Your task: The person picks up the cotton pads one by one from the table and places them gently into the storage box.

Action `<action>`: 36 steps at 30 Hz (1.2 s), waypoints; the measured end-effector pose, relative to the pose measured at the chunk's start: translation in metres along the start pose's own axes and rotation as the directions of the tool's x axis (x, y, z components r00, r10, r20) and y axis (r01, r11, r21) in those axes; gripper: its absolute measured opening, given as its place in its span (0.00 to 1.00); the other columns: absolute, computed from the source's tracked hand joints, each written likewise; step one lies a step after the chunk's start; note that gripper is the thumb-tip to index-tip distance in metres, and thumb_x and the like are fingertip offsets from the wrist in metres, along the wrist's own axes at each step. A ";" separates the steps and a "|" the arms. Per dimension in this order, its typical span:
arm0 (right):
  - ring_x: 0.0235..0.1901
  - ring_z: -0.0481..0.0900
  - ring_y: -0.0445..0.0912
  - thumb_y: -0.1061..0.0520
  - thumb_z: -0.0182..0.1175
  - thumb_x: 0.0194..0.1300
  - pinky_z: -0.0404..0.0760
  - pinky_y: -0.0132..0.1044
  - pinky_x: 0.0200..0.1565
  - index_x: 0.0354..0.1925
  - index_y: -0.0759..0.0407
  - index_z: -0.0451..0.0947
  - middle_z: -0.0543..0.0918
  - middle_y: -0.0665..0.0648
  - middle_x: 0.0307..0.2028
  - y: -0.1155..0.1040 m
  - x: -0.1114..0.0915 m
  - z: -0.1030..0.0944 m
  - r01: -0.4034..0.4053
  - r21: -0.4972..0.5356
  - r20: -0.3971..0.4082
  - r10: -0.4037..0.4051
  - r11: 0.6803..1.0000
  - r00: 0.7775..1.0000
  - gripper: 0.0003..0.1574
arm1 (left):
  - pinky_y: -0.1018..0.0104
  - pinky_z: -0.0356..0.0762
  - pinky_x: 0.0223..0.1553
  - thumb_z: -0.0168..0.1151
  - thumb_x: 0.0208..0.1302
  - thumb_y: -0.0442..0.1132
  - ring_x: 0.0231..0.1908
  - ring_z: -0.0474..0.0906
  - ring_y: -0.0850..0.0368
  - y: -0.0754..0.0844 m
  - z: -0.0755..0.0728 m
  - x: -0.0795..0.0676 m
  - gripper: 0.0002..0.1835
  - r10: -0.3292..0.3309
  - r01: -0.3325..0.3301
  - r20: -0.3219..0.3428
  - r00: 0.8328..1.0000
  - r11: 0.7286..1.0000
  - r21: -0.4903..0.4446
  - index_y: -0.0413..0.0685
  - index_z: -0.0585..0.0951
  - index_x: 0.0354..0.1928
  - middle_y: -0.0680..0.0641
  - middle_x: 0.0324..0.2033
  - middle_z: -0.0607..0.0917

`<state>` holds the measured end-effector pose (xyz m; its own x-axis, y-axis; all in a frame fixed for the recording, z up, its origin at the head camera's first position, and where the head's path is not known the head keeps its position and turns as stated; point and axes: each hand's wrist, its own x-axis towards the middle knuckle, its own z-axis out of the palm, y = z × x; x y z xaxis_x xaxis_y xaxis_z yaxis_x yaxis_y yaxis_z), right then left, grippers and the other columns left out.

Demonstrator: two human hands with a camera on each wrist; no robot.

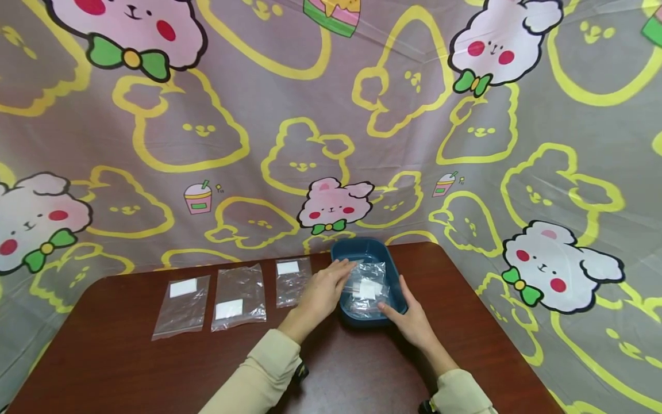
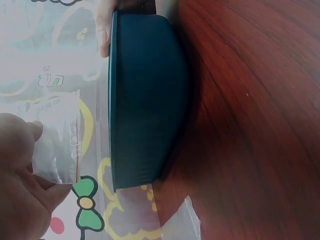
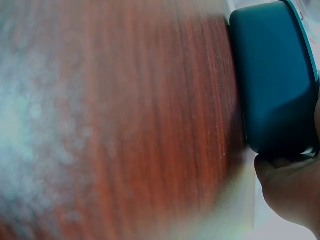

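Observation:
A dark blue plastic bin (image 1: 395,276) stands on the table, with clear plastic bags and a white card (image 1: 367,289) visible within its outline. Over its left side, my left hand (image 1: 319,292) pinches a small clear zip bag (image 2: 57,145) with a red line along one edge. The bag hangs above rim height in the left wrist view. My right hand (image 1: 414,323) grips the bin's right side, fingers along the outer wall and thumb over the near rim. In the right wrist view, the bin's wall (image 3: 275,75) meets that hand.
Left of the bin, a row of flat clear zip bags lies on the brown wooden table (image 1: 129,368): a left bag (image 1: 181,316), a middle bag (image 1: 240,284) and a right bag (image 1: 287,293), each with a white card. A patterned cloth (image 1: 289,103) hangs behind and to the right.

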<state>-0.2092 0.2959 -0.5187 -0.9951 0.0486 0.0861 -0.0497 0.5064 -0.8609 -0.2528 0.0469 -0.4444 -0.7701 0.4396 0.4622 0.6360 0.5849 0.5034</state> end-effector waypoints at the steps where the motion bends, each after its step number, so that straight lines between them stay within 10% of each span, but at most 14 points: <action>1: 0.75 0.51 0.63 0.39 0.70 0.63 0.53 0.65 0.71 0.81 0.54 0.43 0.52 0.63 0.78 0.000 0.000 0.000 0.005 -0.001 -0.003 -0.005 1.000 1.000 0.64 | 0.49 0.74 0.62 0.58 0.74 0.37 0.65 0.73 0.44 0.001 0.001 0.001 0.19 0.001 -0.001 0.004 1.000 1.000 -0.004 0.52 0.80 0.65 0.44 0.63 0.78; 36: 0.76 0.48 0.61 0.43 0.69 0.65 0.51 0.63 0.72 0.80 0.56 0.44 0.51 0.62 0.78 0.002 0.000 0.002 0.042 0.017 -0.011 -0.042 0.999 0.999 0.61 | 0.49 0.72 0.64 0.53 0.78 0.41 0.66 0.71 0.46 0.023 0.029 0.022 0.19 0.010 -0.014 0.084 0.996 0.999 0.047 0.54 0.79 0.66 0.45 0.65 0.77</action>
<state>-0.2099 0.2948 -0.5212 -0.9912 0.0369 0.1275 -0.0929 0.4935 -0.8648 -0.2560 0.0901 -0.4440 -0.7649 0.5010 0.4048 0.6439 0.6102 0.4615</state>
